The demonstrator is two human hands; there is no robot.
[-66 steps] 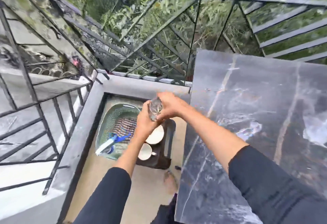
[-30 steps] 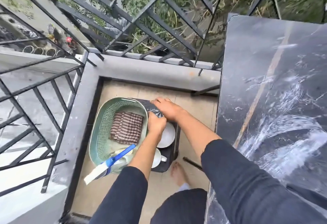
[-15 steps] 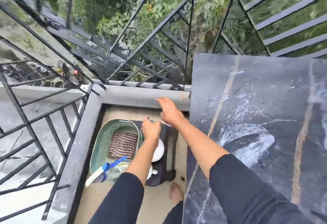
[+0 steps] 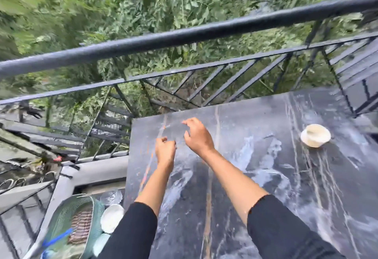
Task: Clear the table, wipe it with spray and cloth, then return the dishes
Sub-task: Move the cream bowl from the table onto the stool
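Both hands hover over the near-left part of the dark marbled bench (image 4: 266, 177), and neither holds anything. The left hand (image 4: 165, 150) is loosely curled, fingers bent inward with thumb and fingertips close but gripping nothing. The right hand (image 4: 197, 135) is spread wider, fingers apart and arched downward, just beside the left hand and slightly nearer the far edge of the bench. Whether either hand touches the surface cannot be told. Both forearms are bare up to black sleeves (image 4: 286, 228) pushed back toward the elbows.

The benchtop shows pale smeared streaks across its middle and right side. One white cup (image 4: 315, 135) stands on the bench near the far-right corner, well apart from both hands, opening upward.

Off the left edge of the bench, lower down, a green mesh basket (image 4: 67, 213) holds a striped brown cloth (image 4: 80, 228), with a blue-handled spray bottle (image 4: 55, 240) lying at its near end. Just beside the basket, between it and the bench's left edge, lie a white dish (image 4: 111, 217) and a clear glass (image 4: 111, 197), with another pale dish (image 4: 100, 242) nearer; what they rest on is too blurred to tell.

A black metal railing (image 4: 184, 33) runs beyond the far edge of the bench, with green foliage (image 4: 143, 3) behind it.
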